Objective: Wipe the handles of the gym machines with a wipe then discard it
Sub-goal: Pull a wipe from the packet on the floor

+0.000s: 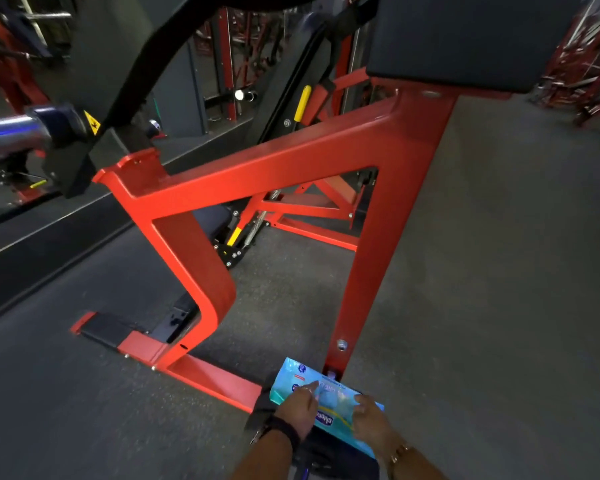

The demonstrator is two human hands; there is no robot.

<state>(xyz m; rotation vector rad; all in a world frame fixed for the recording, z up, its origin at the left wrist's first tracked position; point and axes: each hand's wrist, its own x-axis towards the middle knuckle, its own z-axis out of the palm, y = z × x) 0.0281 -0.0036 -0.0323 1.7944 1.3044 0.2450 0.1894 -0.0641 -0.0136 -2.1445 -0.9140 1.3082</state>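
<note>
A light blue pack of wipes (298,379) lies low in the head view, by the foot of the red machine frame (291,164). My left hand (297,412) rests on the pack's left part with the index finger stretched across its top. My right hand (371,422) grips the pack's right edge with curled fingers. No loose wipe is visible. A chrome bar with a dark collar (32,128) sticks out at the left.
A black pad (465,39) tops the red frame at upper right. Yellow adjustment levers (302,102) sit behind the frame. Grey rubber floor (499,271) spreads to the right. More red racks (589,64) stand at the far right. A dark bag lies under the pack.
</note>
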